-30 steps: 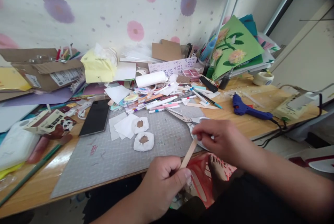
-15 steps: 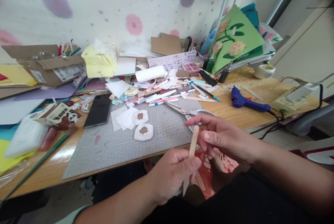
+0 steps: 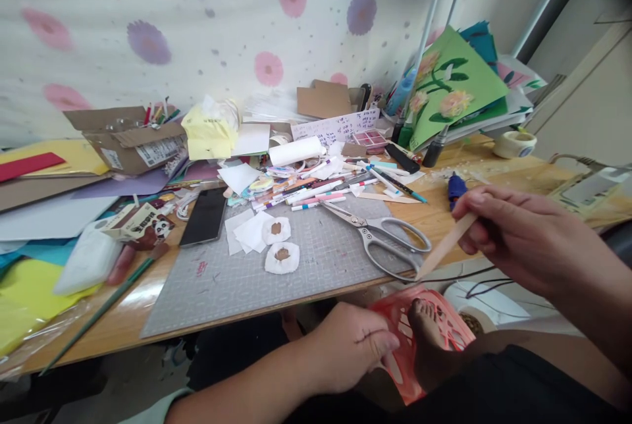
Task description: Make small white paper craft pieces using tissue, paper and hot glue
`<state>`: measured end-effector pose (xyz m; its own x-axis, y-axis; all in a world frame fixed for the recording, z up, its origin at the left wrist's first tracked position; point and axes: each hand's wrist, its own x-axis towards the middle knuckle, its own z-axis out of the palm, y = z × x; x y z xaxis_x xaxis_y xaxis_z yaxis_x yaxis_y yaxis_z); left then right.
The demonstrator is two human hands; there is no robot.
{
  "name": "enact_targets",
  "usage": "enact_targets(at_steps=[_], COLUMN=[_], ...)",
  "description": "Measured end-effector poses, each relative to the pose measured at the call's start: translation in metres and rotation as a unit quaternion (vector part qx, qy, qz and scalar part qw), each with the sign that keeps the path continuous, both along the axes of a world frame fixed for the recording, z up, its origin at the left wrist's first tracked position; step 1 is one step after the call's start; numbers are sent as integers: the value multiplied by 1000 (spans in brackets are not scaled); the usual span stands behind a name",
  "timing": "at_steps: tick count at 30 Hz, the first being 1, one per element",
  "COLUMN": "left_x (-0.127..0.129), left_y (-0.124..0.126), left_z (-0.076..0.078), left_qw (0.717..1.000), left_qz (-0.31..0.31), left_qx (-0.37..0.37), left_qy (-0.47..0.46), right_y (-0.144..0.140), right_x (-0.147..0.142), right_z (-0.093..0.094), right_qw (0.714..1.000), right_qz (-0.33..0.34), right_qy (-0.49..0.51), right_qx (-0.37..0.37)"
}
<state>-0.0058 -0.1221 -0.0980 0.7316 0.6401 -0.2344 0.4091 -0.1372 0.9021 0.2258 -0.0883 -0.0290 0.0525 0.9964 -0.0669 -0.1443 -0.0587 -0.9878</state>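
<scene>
Your right hand (image 3: 518, 236) pinches one end of a wooden craft stick (image 3: 446, 247) between thumb and fingers; the stick slants down toward 8 o'clock, its free end above the table's front edge just beside the scissors (image 3: 382, 239). Your left hand (image 3: 353, 345) hangs below the table edge, fingers curled loosely and holding nothing, next to a red plastic basket (image 3: 402, 315) in which a bare foot rests. Containers: at 10 o'clock an open cardboard box (image 3: 126, 141) holds pens and pencils standing along its far rim; at 12 o'clock a small pink compartmented tray (image 3: 368, 139) lies flat, contents too small to tell; at 2 o'clock sits a cream cup (image 3: 515, 143). On the grey cutting mat (image 3: 257, 279) lie two white paper rounds with brown centres (image 3: 279, 243), touching white paper scraps. A black phone (image 3: 205, 215) lies at the mat's far left corner. A heap of markers (image 3: 316, 190) borders the mat's far edge. The blue glue gun (image 3: 455, 185) is partly hidden behind your right hand.
</scene>
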Motion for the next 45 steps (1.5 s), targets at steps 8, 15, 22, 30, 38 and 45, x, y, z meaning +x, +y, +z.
enact_targets(at_steps=[8, 15, 22, 30, 38, 45], left_x=[-1, 10, 5, -9, -20, -22], left_y=[2, 5, 9, 9, 6, 8], left_z=[8, 19, 23, 23, 25, 25], left_qw=[991, 939, 927, 912, 903, 888], left_qz=[-112, 157, 220, 230, 242, 277], left_qx=[65, -212, -231, -251, -271, -284], left_qy=[-20, -221, -195, -229, -232, -233], right_y=[1, 3, 7, 18, 22, 23], right_x=[-10, -28, -50, -68, -80, -85], right_z=[-4, -6, -3, -1, 0, 0], right_qw=[999, 995, 987, 985, 979, 976], right_qz=[22, 85, 113, 130, 147, 138], right_qy=[-30, -51, -111, -113, -137, -165], right_qx=[-5, 5, 7, 9, 22, 38])
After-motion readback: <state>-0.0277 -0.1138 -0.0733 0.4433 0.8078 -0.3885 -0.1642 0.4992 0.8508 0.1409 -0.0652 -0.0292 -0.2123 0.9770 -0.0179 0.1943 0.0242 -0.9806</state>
